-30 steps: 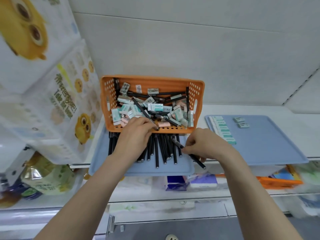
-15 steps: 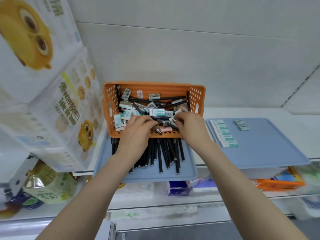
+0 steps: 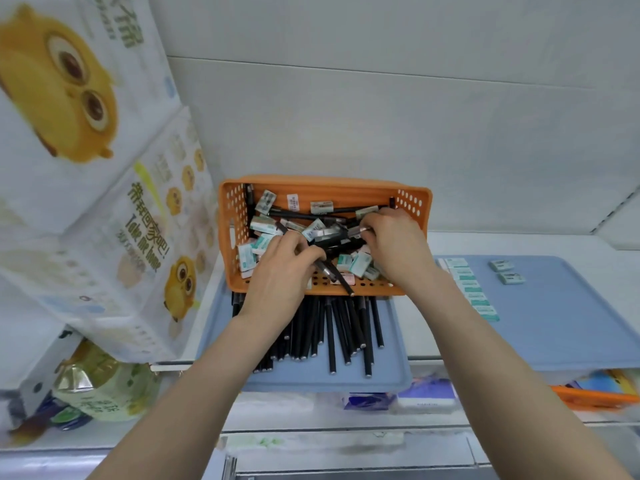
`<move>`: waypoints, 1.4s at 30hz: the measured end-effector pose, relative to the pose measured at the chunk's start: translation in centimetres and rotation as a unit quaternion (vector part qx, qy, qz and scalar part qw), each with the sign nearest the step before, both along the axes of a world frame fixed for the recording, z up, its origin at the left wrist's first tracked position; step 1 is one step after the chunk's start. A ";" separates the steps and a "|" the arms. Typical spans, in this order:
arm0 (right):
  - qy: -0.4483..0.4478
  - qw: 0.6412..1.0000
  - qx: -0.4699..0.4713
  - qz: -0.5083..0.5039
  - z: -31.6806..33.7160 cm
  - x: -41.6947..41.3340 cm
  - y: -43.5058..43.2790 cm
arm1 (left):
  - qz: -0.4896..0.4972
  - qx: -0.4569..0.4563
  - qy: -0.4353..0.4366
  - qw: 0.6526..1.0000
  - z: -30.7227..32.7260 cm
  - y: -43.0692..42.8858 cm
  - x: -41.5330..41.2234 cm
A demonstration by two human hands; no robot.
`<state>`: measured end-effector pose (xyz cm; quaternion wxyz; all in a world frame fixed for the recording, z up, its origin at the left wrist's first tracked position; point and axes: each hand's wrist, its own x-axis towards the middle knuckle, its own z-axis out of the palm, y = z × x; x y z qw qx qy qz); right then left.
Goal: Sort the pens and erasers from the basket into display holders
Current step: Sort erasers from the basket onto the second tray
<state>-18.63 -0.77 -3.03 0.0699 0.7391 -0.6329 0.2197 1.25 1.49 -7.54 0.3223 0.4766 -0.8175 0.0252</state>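
An orange basket (image 3: 414, 202) on the shelf holds several black pens and wrapped erasers (image 3: 360, 264). My left hand (image 3: 280, 271) is inside its near left part and grips a black pen (image 3: 332, 271) that sticks out over the front wall. My right hand (image 3: 398, 247) is in the right part, its fingers pinching the end of a black pen (image 3: 356, 232) among the pile. A blue tray (image 3: 325, 379) in front of the basket carries a row of several black pens (image 3: 330, 334). A second blue tray (image 3: 561, 323) to the right carries a column of erasers (image 3: 472, 292).
Two loose erasers (image 3: 505, 271) lie on the far part of the right tray. Large white packs with yellow owl prints (image 3: 104, 209) crowd the left. A lower shelf holds bottles (image 3: 100, 389), packets and another orange basket (image 3: 588, 398).
My right hand left the pens on the front tray and moved up into the right part of the basket. My left hand stayed in the basket with a pen.
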 end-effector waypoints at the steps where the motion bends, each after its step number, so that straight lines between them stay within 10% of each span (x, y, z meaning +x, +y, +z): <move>1: -0.014 1.000 -0.009 0.008 0.0 0.1 0.0 | -0.004 0.002 0.025 1.000 0.3 0.2 0.0; 5: -0.231 0.972 0.011 0.034 0.4 0.5 1.0 | -0.034 0.048 0.138 0.989 1.2 0.6 0.0; 10: -0.569 0.817 0.010 0.094 1.0 0.8 2.8 | -0.069 0.118 0.280 0.950 1.8 1.5 -0.3; 18: -0.602 0.789 0.067 0.099 1.2 0.5 4.6 | -0.089 0.254 0.408 0.872 2.4 2.1 -1.1; 27: -0.282 0.932 -0.098 0.207 1.5 1.6 5.7 | -0.116 0.388 0.538 0.739 3.7 2.3 -1.2; 36: -0.162 0.956 -0.062 0.238 -1.1 2.4 5.0 | -0.101 0.375 0.375 0.842 2.4 2.0 -0.6; 42: -0.130 0.980 -0.055 0.138 2.0 2.1 3.9 | 0.049 0.068 0.084 0.993 0.6 0.5 2.3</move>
